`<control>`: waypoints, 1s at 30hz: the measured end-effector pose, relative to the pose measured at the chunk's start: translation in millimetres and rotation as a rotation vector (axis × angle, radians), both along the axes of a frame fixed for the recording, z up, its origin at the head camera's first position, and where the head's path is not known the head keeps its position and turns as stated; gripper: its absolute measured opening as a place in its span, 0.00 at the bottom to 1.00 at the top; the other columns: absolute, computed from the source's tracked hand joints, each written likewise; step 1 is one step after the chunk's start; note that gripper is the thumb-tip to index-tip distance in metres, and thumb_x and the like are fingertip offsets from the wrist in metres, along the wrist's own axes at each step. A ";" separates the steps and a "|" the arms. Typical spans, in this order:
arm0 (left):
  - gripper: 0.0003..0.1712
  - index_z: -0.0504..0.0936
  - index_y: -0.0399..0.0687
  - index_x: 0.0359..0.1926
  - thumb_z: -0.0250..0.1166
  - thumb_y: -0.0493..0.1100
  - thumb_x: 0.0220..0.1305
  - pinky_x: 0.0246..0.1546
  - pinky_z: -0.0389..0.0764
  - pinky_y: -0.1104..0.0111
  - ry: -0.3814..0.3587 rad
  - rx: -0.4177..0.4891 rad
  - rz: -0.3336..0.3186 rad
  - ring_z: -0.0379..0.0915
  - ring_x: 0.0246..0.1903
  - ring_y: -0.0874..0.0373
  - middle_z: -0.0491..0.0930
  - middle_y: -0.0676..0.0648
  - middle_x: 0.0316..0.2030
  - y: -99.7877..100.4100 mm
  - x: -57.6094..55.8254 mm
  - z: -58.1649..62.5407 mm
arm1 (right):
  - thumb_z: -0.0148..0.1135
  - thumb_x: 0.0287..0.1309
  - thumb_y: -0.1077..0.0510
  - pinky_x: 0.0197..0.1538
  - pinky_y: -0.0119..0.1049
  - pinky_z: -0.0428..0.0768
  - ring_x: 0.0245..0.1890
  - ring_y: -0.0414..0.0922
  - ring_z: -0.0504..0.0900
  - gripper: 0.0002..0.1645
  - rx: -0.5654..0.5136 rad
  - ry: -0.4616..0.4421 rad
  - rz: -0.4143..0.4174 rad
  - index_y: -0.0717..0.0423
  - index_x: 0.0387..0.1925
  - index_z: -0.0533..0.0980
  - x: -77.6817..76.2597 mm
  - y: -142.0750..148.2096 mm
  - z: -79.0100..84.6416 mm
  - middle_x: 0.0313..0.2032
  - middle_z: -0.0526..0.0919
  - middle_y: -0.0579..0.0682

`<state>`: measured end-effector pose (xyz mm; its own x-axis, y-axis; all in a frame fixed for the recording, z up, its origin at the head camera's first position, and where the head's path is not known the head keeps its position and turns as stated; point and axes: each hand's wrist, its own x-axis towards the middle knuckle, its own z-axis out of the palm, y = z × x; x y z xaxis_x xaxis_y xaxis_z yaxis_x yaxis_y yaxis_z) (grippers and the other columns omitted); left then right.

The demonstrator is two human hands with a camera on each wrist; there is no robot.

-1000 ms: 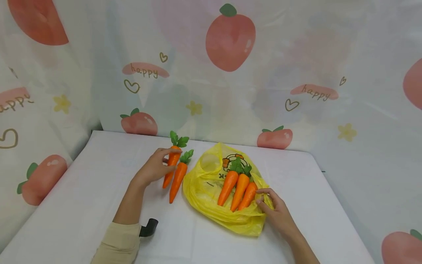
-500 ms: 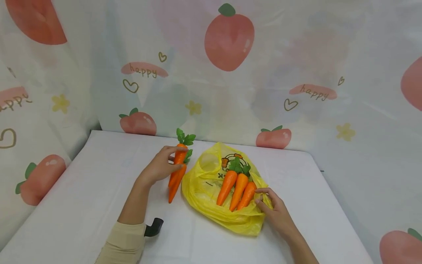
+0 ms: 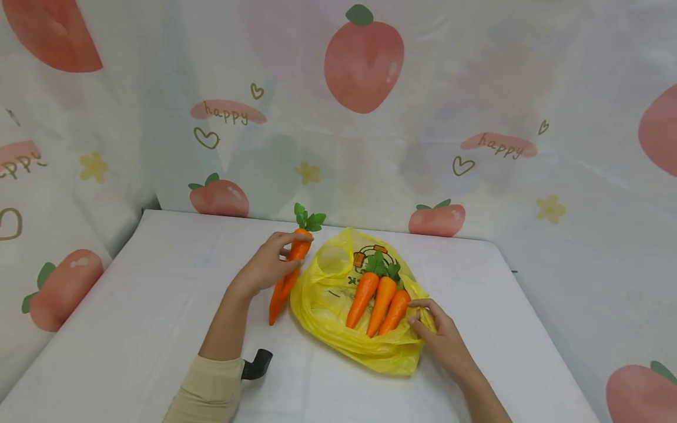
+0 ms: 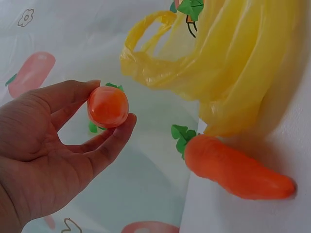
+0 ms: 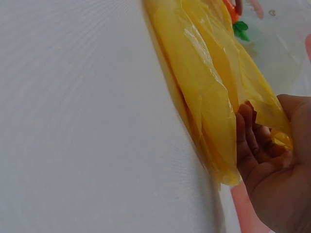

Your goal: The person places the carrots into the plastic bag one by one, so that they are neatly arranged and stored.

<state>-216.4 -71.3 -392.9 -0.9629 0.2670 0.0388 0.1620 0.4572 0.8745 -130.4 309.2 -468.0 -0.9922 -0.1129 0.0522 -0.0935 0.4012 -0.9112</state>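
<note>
Pale backdrop [image 3: 359,153] printed with fruit and "happy" lettering; white-covered surface [image 3: 158,305] in front.

Left hand [image 3: 268,263] pinches the held carrot [image 3: 301,247] near its leafy end, thumb against fingertips. Loose carrot [image 4: 238,170] lies on the surface just beside the yellow plastic bag [image 3: 322,329]. Three carrots [image 3: 382,306] rest among the bag's folds. Right hand [image 3: 446,338] pinches the bag's edge, thumb opposite fingers.

Risks, as judged: fingertip pinch on a smooth taper, so the held carrot may swivel or drop. Its lower end overlaps the loose carrot in the head view; a low sideways sweep could knock that one rolling. Bag's handle loop gapes near the left hand; leaves could snag there. Film looks thin: a hard right-hand tug might tear it or spill the three carrots.
</note>
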 end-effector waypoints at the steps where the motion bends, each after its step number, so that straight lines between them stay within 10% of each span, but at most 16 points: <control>1: 0.27 0.80 0.60 0.67 0.67 0.35 0.70 0.50 0.82 0.54 0.003 0.002 -0.002 0.70 0.58 0.41 0.67 0.44 0.67 1.2 0.5 0.7 | 0.63 0.73 0.58 0.72 0.70 0.45 0.70 0.58 0.58 0.17 -0.001 0.001 0.001 0.58 0.59 0.75 -0.2 0.2 0.0 0.51 0.76 0.60; 30: 0.27 0.80 0.57 0.67 0.69 0.37 0.70 0.49 0.83 0.57 0.049 -0.027 -0.044 0.71 0.56 0.43 0.69 0.45 0.66 37.5 8.5 16.9 | 0.63 0.73 0.56 0.72 0.71 0.43 0.75 0.59 0.54 0.18 0.002 -0.009 -0.006 0.56 0.60 0.75 0.4 2.5 -0.7 0.59 0.74 0.59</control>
<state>-208.0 -33.8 -375.9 -0.9473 0.3106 0.0781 0.2249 0.4716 0.8526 -130.0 311.7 -468.8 -0.9933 -0.1068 0.0434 -0.0832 0.4036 -0.9112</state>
